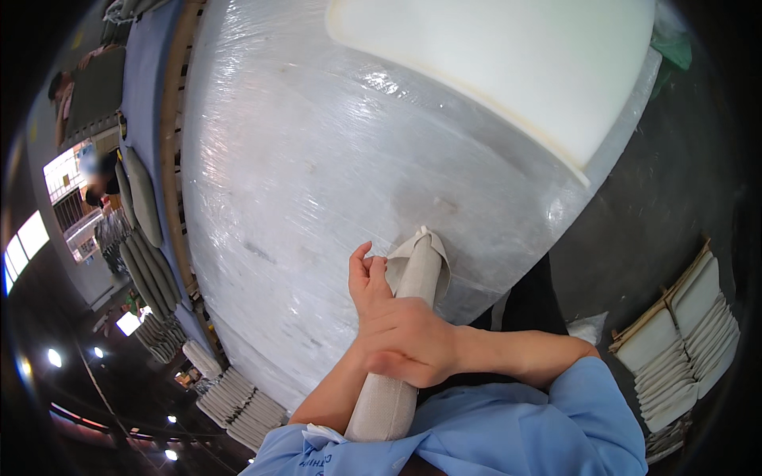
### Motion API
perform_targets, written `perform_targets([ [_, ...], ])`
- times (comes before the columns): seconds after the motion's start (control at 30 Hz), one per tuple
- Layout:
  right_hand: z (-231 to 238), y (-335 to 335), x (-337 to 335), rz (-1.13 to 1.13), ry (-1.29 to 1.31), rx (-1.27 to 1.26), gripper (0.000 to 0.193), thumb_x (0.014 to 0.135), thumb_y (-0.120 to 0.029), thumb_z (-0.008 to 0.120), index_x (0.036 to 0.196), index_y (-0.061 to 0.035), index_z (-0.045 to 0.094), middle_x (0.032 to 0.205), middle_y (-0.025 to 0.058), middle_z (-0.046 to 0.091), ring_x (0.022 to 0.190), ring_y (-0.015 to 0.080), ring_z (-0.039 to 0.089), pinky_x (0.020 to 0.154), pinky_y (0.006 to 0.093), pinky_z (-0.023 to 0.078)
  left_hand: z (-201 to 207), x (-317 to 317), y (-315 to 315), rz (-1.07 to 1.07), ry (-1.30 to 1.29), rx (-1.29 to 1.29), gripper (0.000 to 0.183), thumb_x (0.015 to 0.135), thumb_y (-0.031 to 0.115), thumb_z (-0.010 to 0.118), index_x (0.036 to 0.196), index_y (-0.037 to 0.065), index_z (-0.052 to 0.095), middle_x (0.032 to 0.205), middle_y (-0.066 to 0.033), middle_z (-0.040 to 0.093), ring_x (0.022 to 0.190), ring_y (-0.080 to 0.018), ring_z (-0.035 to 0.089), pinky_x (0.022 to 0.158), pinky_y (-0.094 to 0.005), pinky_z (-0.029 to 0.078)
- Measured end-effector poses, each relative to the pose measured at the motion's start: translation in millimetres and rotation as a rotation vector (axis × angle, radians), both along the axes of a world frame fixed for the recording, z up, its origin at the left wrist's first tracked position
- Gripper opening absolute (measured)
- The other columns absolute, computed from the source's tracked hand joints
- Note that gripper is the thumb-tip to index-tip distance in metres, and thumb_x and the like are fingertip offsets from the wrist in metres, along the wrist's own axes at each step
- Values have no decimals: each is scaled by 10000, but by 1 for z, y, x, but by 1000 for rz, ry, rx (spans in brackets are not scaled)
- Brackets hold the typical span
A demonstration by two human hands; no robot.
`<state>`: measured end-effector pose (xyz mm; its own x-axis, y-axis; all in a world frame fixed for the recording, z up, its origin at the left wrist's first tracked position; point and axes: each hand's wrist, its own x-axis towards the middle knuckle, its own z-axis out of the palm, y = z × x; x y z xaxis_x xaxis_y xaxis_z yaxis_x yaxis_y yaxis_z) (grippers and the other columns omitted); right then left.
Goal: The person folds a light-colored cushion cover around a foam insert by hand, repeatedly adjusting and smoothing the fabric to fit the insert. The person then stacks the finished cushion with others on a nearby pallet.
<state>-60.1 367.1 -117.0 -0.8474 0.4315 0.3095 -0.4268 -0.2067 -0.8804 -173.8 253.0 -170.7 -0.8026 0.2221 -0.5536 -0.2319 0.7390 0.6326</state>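
L of the film-wrapped table (pixel 270 182), grey-green flat cushions (pixel 141 274) stand in rows; over the table's near side, the left hand (pixel 370 285) is part-curled by a loose flap (pixel 442 278), pinch unclear. Next, approx. tube-shaped, a beige coarse-weave cushion (pixel 381 406) slants over the table's near edge, cover apparently on for most of its length, only the far-end flap looking unclosed. Right hand (pixel 409 337) lies across it, fingers hidden, can't tell if gripping; smooth white panel (pixel 508 55) on table's far R, pale cushion stack (pixel 675 341) R of table.
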Motion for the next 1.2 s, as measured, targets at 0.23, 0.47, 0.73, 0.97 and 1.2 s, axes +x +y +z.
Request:
perform_targets([
  [0.23,61,-21,23,-303,29,105,542,1034,-561,505,926,-67,698,905,79,668,785,251,639,778,399,486,-4,-1,-3,-98,2,-10,375,1003,131,576,1368,43,575,995,-48,668,927,-131,598,879,-309,485],
  [0.47,67,19,-9,319,41,18,336,1025,-347,591,845,-76,675,861,85,682,778,294,631,724,406,499,-9,0,-7,20,-48,44,373,993,77,587,1366,49,582,928,-28,631,901,-113,565,856,-283,468],
  [0.73,-1,54,9,663,-245,59,274,1010,-215,560,1079,-32,752,1108,109,753,1085,321,668,1025,432,459,-12,18,-13,-40,91,28,367,985,116,579,1341,24,583,952,-108,637,798,-182,580,722,-347,489],
  [0.97,0,55,-27,1307,-503,503,377,1028,-289,555,1327,-118,709,1444,110,633,1412,296,508,1227,539,258,-23,34,-82,-216,312,-119,402,943,120,586,1330,10,587,1035,-178,659,979,-342,626,892,-488,488],
  [1.2,4,15,-50,1572,-648,678,513,1056,-408,492,1498,-160,569,1623,89,456,1554,272,314,1274,560,139,78,62,-305,-376,-142,-575,586,985,310,639,1480,22,512,1429,-192,593,1349,-351,542,1127,-478,423],
])
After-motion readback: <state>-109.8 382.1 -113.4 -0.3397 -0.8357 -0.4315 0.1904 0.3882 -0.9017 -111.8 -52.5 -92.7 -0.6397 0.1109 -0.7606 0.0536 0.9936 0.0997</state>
